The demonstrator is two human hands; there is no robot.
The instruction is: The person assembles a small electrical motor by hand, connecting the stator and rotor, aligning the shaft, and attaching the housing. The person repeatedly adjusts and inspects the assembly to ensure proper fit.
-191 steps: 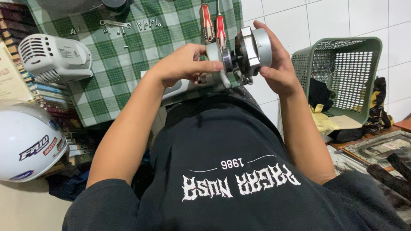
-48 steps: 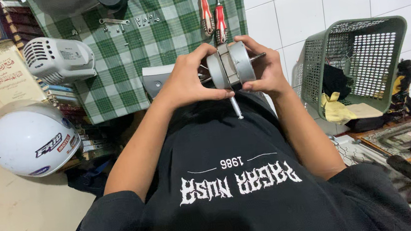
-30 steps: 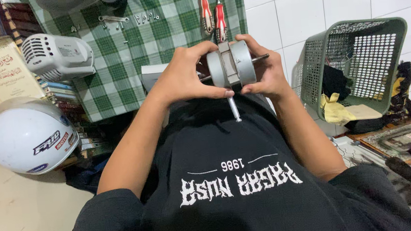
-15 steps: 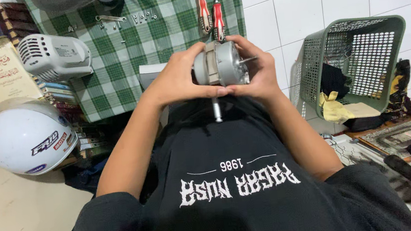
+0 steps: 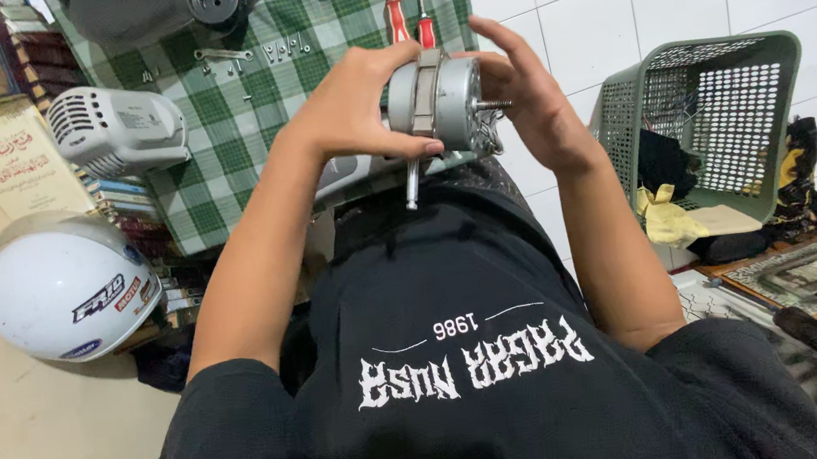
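Head view shows the grey motor point(image 5: 437, 107) now turned so its shaft points down, raised over the checked cloth point(image 5: 249, 125), left hand point(image 5: 357, 105) wrapped around it, right hand point(image 5: 531, 98) steadying with spread fingers.

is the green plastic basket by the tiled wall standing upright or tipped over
Tipped over. The green basket lies on its side with its open mouth facing out, and a yellow cloth spills from it.
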